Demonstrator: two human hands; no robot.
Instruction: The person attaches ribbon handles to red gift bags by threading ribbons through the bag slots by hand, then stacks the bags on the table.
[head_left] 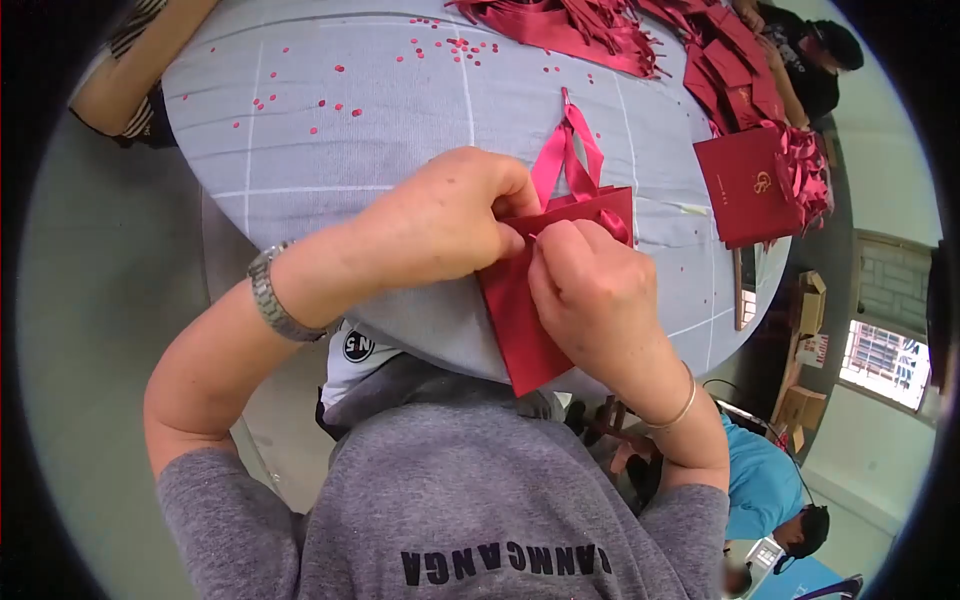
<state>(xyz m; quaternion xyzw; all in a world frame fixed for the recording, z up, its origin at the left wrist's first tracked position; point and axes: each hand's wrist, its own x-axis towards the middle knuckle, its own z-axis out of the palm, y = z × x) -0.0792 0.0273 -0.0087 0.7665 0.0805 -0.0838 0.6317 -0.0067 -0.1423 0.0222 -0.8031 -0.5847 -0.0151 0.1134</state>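
A dark red paper bag (pixel 524 320) lies tilted at the table's near edge, between my two hands. My left hand (pixel 440 215) has its thumb and fingers closed on the bag's top edge. My right hand (pixel 597 290) is pinched close beside it at the bag's opening; its fingertips hold the end of something pink, mostly hidden. A pink ribbon (pixel 583 150) rises in a loop beyond the bag, and another piece of ribbon (pixel 614 222) shows at the bag's right corner.
Small red dots (pixel 460 47) are scattered on the grey tablecloth (pixel 350 150). Ribbons (pixel 570 35) lie at the far edge, finished bags (pixel 745 185) at the right. People sit at the far left, far right and lower right.
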